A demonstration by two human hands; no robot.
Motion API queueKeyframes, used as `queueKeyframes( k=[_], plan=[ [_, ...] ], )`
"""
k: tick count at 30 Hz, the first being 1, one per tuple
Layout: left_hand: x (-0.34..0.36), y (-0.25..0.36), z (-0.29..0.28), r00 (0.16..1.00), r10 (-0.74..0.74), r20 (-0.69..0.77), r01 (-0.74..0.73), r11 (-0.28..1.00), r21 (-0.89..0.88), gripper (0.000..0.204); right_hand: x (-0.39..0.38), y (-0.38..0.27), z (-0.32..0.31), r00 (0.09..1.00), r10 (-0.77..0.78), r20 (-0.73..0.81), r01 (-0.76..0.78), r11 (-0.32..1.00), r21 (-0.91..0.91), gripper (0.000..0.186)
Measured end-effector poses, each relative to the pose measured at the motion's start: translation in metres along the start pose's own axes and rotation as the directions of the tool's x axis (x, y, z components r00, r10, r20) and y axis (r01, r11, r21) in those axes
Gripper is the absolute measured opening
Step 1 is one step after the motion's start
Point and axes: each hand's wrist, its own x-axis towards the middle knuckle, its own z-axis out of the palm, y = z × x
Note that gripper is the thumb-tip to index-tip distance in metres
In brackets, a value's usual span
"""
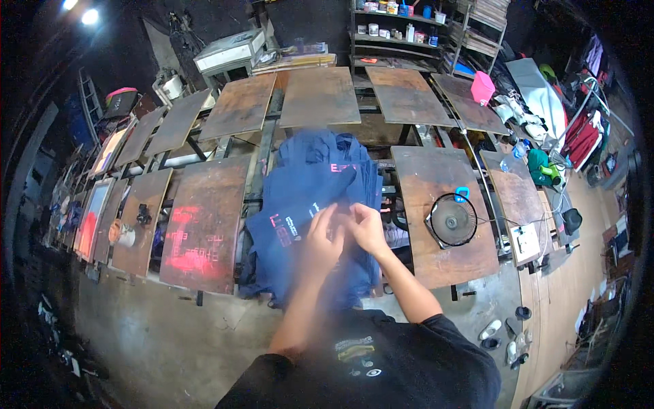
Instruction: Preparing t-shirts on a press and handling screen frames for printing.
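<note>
Both hands working a pile of navy printed shirts on a print platen.

The navy shirts (313,184) are lying under and beyond the fingers; the left hand (321,240) and right hand (366,228) are pinching the top shirt's fabric, fingers curled narrow, blurred.

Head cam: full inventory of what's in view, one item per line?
navy shirts: stack, dark blue with pink print, centre board
wooden boards: about a dozen, brown, in rows around the stack
stained board: one, pink ink marks, left of stack
small fan: one, black, lying flat on right board
shelf unit: one, dark, holding jars, far back
pink container: one, upper right
left hand: on top shirt
right hand: on top shirt
</note>
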Motion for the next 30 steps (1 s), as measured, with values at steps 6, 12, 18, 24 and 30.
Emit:
queueKeyframes(
  k=[6, 12, 18, 24, 30],
  plan=[
    [0.019, 0.017, 0.013, 0.993, 0.113, 0.013, -0.112, 0.992, -0.065, 0.038, -0.001, -0.006, -0.026, 0.987, -0.160, 0.017, 0.160, 0.965, -0.208, 0.030],
    [0.038, 0.027, 0.024, 0.980, 0.141, 0.138, -0.129, 0.987, -0.091, 0.025, 0.000, -0.013, -0.057, 0.959, -0.266, 0.099, 0.282, 0.932, -0.229, 0.028],
    [0.046, 0.030, 0.013, 0.967, 0.104, 0.232, -0.078, 0.990, -0.118, 0.016, 0.001, -0.017, -0.065, 0.954, -0.196, 0.225, 0.227, 0.967, -0.121, 0.034],
    [0.043, 0.024, 0.001, 0.951, 0.226, 0.211, -0.234, 0.972, 0.017, 0.014, 0.008, -0.005, -0.057, 0.961, -0.139, 0.239, 0.136, 0.990, 0.030, 0.030],
    [0.046, 0.020, 0.008, 0.967, 0.186, 0.176, -0.220, 0.955, 0.198, 0.013, 0.010, -0.018, -0.044, 0.964, -0.266, -0.017, 0.263, 0.960, -0.099, 0.015]
  ],
)
